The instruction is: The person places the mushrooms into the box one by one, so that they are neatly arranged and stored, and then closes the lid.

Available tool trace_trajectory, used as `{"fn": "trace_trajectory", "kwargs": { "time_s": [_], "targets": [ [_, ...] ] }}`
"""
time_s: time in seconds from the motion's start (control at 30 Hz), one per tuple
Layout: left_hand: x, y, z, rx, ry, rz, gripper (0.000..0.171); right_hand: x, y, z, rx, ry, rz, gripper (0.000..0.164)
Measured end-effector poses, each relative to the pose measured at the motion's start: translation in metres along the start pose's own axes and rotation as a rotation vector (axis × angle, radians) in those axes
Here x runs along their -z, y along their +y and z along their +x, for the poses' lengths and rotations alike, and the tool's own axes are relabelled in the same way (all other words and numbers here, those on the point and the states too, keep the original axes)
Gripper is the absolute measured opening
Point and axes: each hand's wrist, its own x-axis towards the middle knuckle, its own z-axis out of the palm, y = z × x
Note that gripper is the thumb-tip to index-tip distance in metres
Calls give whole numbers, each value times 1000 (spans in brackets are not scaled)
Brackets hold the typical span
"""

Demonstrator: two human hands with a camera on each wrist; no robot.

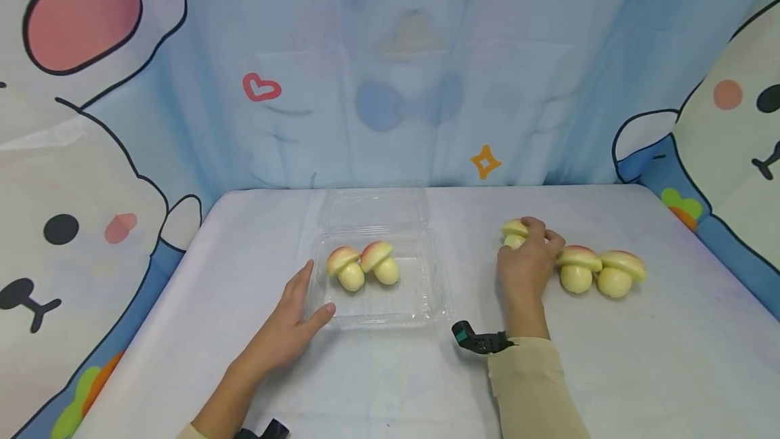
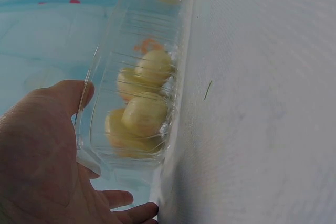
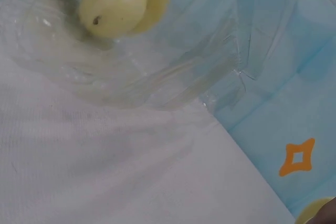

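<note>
A clear plastic clamshell box (image 1: 420,290) lies with its lid back, holding two toy mushrooms (image 1: 385,268) with pale yellow stems and pink-tinged caps. My left hand (image 1: 286,324) rests at the box's near left corner, fingers extended along its side and thumb at the front; in the left wrist view the thumb meets the rim. To the right of the box, my right hand (image 1: 529,263) grips another toy mushroom (image 1: 514,234), partly hidden by the fingers. Only a sliver of that mushroom (image 3: 311,209) shows in the right wrist view.
Two more toy mushrooms (image 1: 577,269) stand side by side on the white-covered table (image 1: 390,385), just right of my right hand. The transparent lid (image 1: 373,210) reaches toward the table's back edge. Behind hangs a blue cartoon curtain (image 1: 390,87).
</note>
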Motion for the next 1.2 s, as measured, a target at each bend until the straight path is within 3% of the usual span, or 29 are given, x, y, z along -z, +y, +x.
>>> {"fn": "trace_trajectory", "kwargs": {
  "time_s": [0.6, 1.2],
  "targets": [
    [-1, 0, -1, 2, 0, 3, 91, 13, -10, 0, 31, 22, 50, 64],
    [0, 1, -1, 5, -3, -10, 91, 34, -34, 2, 42, 62, 115, 63]
  ]
}}
